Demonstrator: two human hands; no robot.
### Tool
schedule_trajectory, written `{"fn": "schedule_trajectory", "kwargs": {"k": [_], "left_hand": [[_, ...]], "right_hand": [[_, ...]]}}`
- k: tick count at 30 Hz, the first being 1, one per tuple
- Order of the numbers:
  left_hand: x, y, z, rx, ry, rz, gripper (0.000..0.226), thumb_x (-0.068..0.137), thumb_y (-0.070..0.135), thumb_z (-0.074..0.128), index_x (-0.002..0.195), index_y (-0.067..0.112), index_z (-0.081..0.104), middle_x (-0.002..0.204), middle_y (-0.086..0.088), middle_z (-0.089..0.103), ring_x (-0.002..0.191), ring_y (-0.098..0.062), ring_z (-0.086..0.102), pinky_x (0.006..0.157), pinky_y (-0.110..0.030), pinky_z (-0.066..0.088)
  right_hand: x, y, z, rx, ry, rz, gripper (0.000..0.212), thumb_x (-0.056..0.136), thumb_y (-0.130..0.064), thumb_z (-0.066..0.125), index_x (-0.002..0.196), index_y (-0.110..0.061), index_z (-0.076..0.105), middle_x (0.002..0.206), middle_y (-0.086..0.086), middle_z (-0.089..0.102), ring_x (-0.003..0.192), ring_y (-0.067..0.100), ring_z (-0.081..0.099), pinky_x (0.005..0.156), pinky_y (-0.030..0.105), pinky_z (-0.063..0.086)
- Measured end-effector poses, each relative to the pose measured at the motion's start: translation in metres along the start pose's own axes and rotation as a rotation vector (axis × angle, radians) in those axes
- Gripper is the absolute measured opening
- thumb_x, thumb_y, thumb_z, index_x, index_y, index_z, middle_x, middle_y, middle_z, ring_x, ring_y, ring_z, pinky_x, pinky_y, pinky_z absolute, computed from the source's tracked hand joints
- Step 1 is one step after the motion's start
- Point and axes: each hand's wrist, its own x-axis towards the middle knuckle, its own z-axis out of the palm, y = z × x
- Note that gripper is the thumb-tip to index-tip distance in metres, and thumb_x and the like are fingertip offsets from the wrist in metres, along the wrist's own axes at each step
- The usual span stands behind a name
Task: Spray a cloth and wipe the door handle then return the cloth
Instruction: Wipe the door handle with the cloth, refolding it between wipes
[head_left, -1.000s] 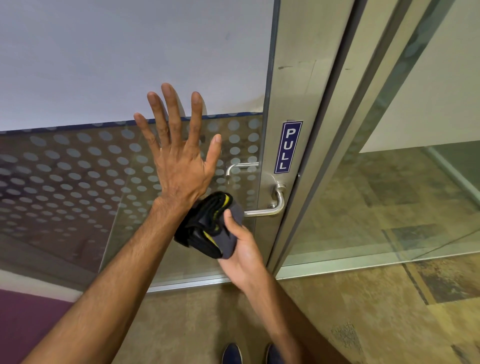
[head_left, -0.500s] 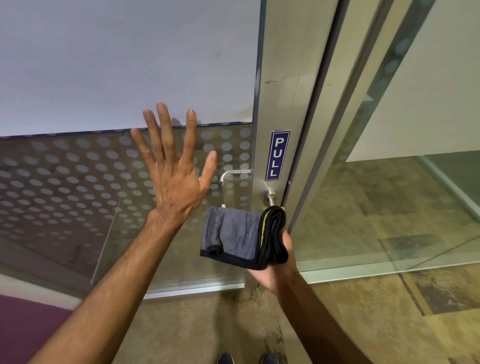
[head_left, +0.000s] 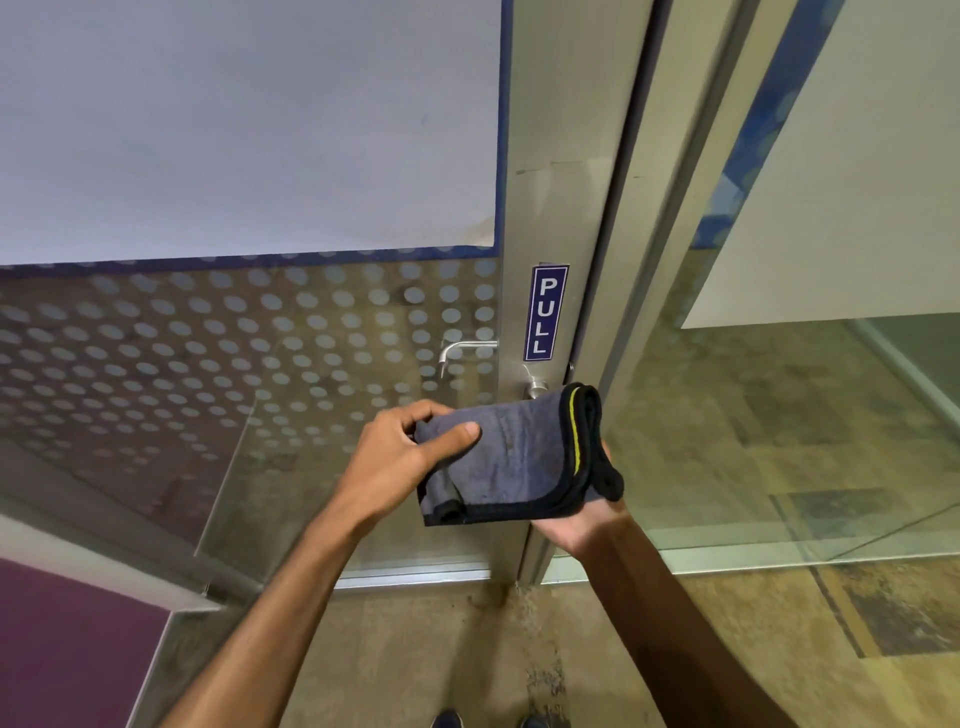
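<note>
A folded grey cloth (head_left: 519, 457) with a black and yellow edge lies flat in front of the door. My right hand (head_left: 587, 519) supports it from below, palm up. My left hand (head_left: 405, 457) pinches its left end, thumb on top. The silver door handle (head_left: 536, 387) is mostly hidden behind the cloth; only its base on the metal door frame shows. The inner handle (head_left: 462, 349) is visible through the glass. No spray bottle is in view.
A blue PULL sign (head_left: 544, 312) sits on the metal door frame (head_left: 561, 182). The glass door (head_left: 260, 353) carries a dotted frosted band. A glass side panel (head_left: 779, 415) stands to the right. My shoes (head_left: 447, 719) show at the bottom on a tiled floor.
My left hand has come off the glass door and taken hold of the cloth's left end. The cloth has been lifted off the handle and now lies flat on my right palm.
</note>
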Motion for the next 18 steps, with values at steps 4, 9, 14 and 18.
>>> {"fn": "schedule_trajectory", "kwargs": {"k": [4,9,14,18], "left_hand": [[-0.01,-0.004,0.012,-0.118,0.058,-0.012,0.014,0.089,0.023,0.086,0.088,0.011,0.08,0.089,-0.009,0.081,0.081,-0.013,0.073,0.077,-0.031,0.055],[-0.024,0.002,0.035,-0.249,0.221,-0.031,0.007,0.088,0.014,0.084,0.089,0.01,0.078,0.083,-0.003,0.082,0.076,-0.012,0.078,0.065,-0.02,0.06],[-0.04,0.003,0.066,-0.262,0.362,-0.004,0.008,0.088,0.016,0.084,0.089,0.012,0.079,0.085,-0.005,0.082,0.081,-0.017,0.078,0.067,-0.024,0.062],[-0.047,0.007,0.087,-0.314,0.349,0.012,0.008,0.088,0.013,0.084,0.086,0.013,0.077,0.08,0.001,0.081,0.075,-0.01,0.075,0.064,-0.02,0.059]], "right_hand": [[-0.013,-0.012,0.005,-0.056,-0.094,0.088,0.102,0.098,-0.078,0.012,0.146,0.002,0.053,0.155,0.025,0.047,0.148,0.036,0.04,0.125,0.051,0.023],[-0.041,-0.024,-0.011,0.107,0.033,-0.025,0.096,0.086,-0.086,0.047,0.138,-0.007,0.065,0.152,0.022,0.053,0.142,0.041,0.049,0.12,0.062,0.031],[-0.068,-0.03,-0.014,0.055,-0.021,-0.111,0.109,0.08,-0.077,0.061,0.157,-0.004,0.037,0.161,0.026,0.037,0.149,0.046,0.035,0.122,0.068,0.022],[-0.081,-0.029,-0.01,-0.207,0.13,-0.248,0.07,0.084,-0.021,0.083,0.144,-0.004,0.053,0.145,0.024,0.059,0.136,0.039,0.056,0.104,0.049,0.055]]}}
